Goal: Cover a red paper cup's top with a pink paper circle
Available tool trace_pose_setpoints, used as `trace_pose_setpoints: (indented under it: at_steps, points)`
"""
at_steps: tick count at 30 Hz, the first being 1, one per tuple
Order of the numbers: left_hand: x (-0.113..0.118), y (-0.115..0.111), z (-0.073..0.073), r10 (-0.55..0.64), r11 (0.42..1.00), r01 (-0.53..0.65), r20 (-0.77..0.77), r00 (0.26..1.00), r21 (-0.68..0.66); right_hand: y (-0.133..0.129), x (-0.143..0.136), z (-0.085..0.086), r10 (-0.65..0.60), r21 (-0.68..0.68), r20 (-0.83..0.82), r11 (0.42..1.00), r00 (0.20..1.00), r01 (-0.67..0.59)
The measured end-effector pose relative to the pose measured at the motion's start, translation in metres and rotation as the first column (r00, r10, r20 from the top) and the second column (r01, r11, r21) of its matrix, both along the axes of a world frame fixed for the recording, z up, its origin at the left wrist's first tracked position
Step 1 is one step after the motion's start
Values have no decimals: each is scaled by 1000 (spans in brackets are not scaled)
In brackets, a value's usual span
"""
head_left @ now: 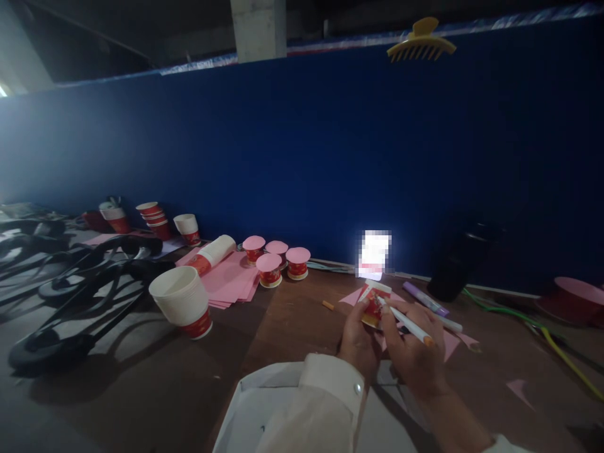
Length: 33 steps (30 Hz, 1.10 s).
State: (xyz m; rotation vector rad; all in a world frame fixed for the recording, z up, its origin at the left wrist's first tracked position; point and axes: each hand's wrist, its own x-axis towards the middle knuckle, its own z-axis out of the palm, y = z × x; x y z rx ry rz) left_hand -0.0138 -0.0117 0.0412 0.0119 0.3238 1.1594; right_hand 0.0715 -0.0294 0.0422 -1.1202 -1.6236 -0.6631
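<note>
Red-and-white paper cup [372, 307] sits in the left hand [361, 345] above the brown table [295, 318], gripped apparently to steady it, while the right hand [418, 353] holds a white marker [409, 324] angled toward the cup, presumably for fine control.

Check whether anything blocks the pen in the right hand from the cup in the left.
Nothing visible does. The pen in the right hand points at the cup in the left hand, its tip at or very near the cup's side. The purple marker lies beyond the right hand, out of the way.
</note>
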Motion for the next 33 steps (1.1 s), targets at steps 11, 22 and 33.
trace_pose_setpoints:
  at_steps: [11, 22, 33]
  points:
    - [-1, -1, 0, -24, 1000, 24, -39, 999, 5, 0, -1, 1, -8, -32, -25, 999, 1000, 7]
    - [0, 0, -3, -24, 999, 25, -14, 1000, 37, -1, -3, 1, -2, -46, -54, 999, 999, 0]
    - [1, -4, 4, 26, 1000, -26, -36, 999, 3, -4, -5, 7, 82, 31, -32, 996, 996, -81]
